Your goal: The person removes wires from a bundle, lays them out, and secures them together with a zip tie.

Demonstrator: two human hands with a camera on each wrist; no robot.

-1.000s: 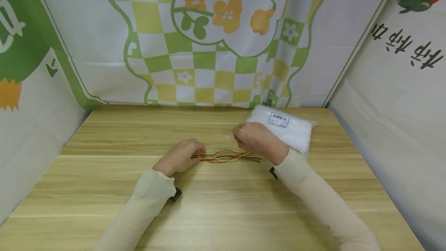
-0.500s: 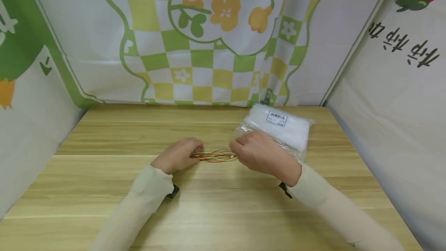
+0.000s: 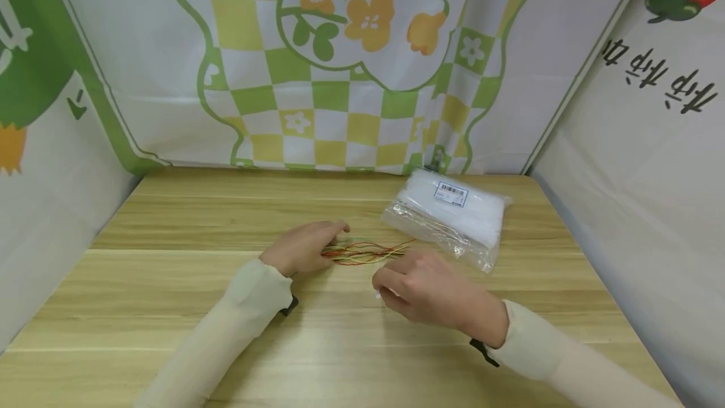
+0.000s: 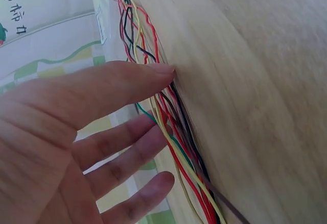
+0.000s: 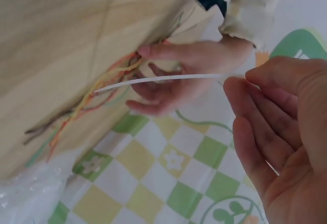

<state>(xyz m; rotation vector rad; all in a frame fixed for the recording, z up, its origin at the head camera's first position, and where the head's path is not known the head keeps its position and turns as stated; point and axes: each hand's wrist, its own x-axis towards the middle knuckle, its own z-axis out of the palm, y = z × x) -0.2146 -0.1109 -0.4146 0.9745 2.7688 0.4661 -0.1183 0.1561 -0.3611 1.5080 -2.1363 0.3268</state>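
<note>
A bundle of thin red, yellow, green and dark wires [image 3: 365, 253] lies on the wooden table. My left hand [image 3: 303, 247] is at its left end. In the left wrist view the thumb [image 4: 153, 78] lies across the wires [image 4: 196, 183], while the other fingers are loosely spread behind them. My right hand [image 3: 430, 288], nearer to me and to the right, pinches one end of a white zip tie [image 5: 163, 78] between thumb and fingertips. The tie's far end appears in front of the bundle in the right wrist view; whether it touches cannot be told.
Behind the right hand lies a clear plastic bag [image 3: 453, 203] with white contents and a barcode label. Printed cloth walls [image 3: 362, 106] stand at the back and both sides of the table [image 3: 198, 206]. Dark straps sit at both wrists.
My right hand has come from near the bag across the wires towards me, with the white zip tie. My left hand has shifted slightly right, its index finger now lifted and straighter.
</note>
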